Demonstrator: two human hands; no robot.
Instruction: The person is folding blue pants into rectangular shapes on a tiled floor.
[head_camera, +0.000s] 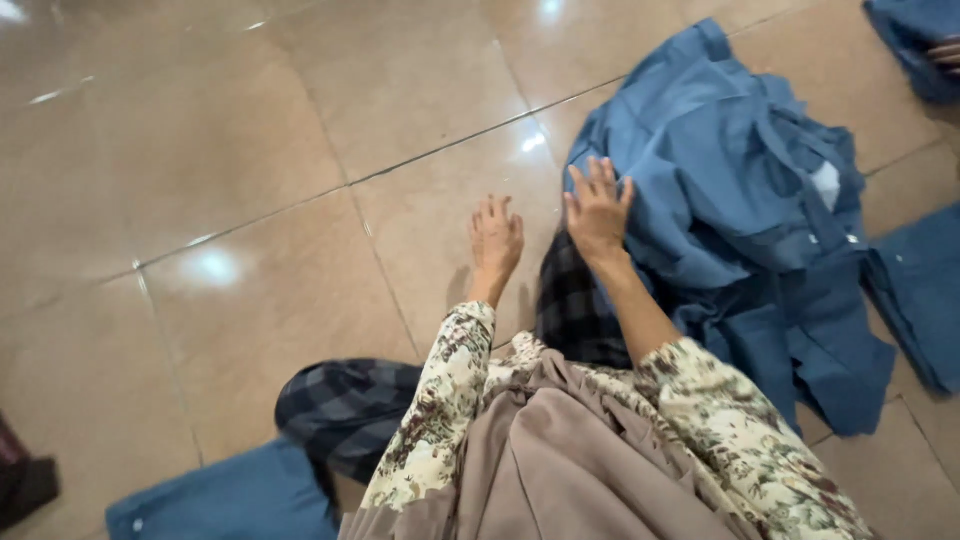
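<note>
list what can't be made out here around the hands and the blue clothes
- Head view: blue garment is crumpled; its own folds hide its shape.
- Blue cloth cut off by the bottom edge.
- Another person's hand cut off by the right edge.
- Left hand and right hand: palms face down, hidden.

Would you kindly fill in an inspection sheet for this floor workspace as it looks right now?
Surface: glossy beige tiled floor, with light reflections.
Job's things: crumpled blue garment spread on the floor.
Clutter: folded blue cloth at lower left; more blue cloth at right edge.
Grippers: left hand flat on the tile, empty; right hand open, resting on the garment's edge.
Cables: nothing seen.
Surroundings: dark object at far left; another person's fingers at top right.
</note>
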